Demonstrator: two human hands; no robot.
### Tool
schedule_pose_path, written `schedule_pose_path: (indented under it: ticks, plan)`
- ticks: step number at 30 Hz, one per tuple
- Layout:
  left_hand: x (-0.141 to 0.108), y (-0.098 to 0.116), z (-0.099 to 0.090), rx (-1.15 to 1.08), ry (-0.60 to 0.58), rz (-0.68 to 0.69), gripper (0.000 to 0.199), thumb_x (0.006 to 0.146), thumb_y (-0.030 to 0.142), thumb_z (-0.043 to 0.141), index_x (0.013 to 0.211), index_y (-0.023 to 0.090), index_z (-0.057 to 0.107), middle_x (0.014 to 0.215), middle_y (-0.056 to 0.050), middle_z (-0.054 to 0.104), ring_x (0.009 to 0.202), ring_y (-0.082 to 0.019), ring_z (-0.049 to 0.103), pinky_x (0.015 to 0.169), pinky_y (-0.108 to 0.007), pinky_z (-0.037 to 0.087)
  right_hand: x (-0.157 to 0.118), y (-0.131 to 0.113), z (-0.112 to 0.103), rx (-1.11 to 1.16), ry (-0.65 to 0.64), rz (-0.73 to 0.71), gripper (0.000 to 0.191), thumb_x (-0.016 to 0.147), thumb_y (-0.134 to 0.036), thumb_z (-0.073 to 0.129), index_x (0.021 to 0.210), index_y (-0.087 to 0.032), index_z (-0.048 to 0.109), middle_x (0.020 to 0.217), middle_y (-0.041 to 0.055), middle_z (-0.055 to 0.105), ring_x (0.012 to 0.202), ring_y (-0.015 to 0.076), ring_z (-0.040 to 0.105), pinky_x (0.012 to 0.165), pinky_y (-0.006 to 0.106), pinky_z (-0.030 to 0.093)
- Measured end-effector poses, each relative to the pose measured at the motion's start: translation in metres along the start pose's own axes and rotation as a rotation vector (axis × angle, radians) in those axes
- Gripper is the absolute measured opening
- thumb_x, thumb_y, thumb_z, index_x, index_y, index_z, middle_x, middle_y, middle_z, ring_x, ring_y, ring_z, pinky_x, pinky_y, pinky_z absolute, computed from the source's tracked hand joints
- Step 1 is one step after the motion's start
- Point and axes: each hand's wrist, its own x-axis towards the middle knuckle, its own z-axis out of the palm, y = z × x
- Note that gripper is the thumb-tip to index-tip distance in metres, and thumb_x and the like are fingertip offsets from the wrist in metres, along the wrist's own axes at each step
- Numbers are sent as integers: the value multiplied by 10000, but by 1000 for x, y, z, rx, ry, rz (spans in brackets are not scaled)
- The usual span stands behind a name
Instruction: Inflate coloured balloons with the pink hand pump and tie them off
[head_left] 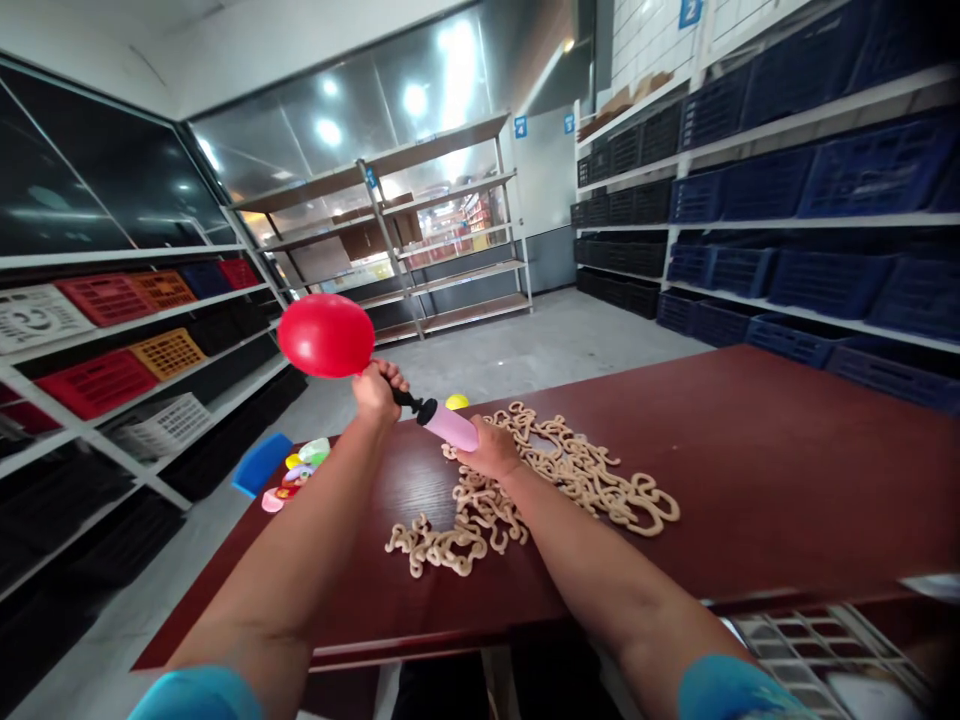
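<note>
In the head view a round red inflated balloon (325,336) sits at the fingers of my left hand (379,392). That hand is closed around the balloon's neck, at the black end of a hand balloon pump (450,426). My right hand (489,448) wraps round the lower part of the pump's pink barrel. Pump and balloon are held above the far side of a dark red table (720,470). Under and beside my right hand lies a spread pile of beige, curled, rope-like pieces (577,470). My fingers hide where balloon and pump meet.
Small colourful items (300,468) lie at the table's left edge by a blue chair-like object (261,464). Something yellow and round (457,401) shows behind the pump. Shelves with crates (840,270) line the right, more crates (112,300) the left; a metal rack (450,250) stands behind.
</note>
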Motion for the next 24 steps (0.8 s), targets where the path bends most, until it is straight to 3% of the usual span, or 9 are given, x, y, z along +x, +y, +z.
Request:
schedule_pose_path:
  ticks: [3, 7, 11, 19, 21, 24]
  plan:
    - [0, -14, 7, -1, 1, -21, 151, 577, 86, 388, 558, 188, 278, 474, 52, 251, 345, -64, 254, 342, -199, 223, 3, 1, -2, -12, 17, 18, 429, 676, -511, 554, 968, -201, 502, 829, 57, 632, 728, 194, 594, 610, 272, 379]
    - [8, -10, 0, -24, 24, -18, 137, 582, 89, 382, 574, 190, 290, 482, 52, 263, 350, -66, 265, 351, -204, 239, 8, 0, -9, -27, 28, 29, 419, 707, -462, 546, 1035, -206, 496, 882, 63, 630, 771, 197, 589, 637, 271, 378]
    - [19, 12, -24, -59, 137, -47, 150, 582, 74, 375, 585, 187, 277, 472, 59, 243, 345, -62, 257, 363, -196, 239, 9, 0, -12, -60, 63, -42, 405, 709, -425, 550, 1041, -196, 507, 910, 74, 620, 814, 210, 572, 671, 282, 375]
    - [41, 93, -67, -75, 223, 42, 154, 582, 63, 361, 577, 181, 263, 480, 50, 251, 340, -60, 254, 353, -189, 225, 7, -2, -6, -49, 64, -116, 402, 718, -395, 570, 1052, -177, 525, 922, 82, 617, 838, 200, 561, 703, 276, 367]
    - [40, 98, -69, -74, 199, 74, 154, 584, 65, 368, 578, 181, 267, 482, 51, 246, 344, -58, 252, 354, -185, 220, 7, -1, -2, -60, 60, -107, 378, 711, -402, 576, 1011, -176, 535, 898, 81, 620, 822, 198, 565, 685, 271, 369]
    - [32, 84, -66, -94, 157, 92, 147, 582, 67, 370, 581, 179, 275, 488, 51, 251, 353, -54, 248, 355, -179, 207, 7, 3, 4, -87, 52, -79, 381, 692, -467, 579, 926, -169, 539, 839, 82, 617, 762, 197, 570, 638, 269, 367]
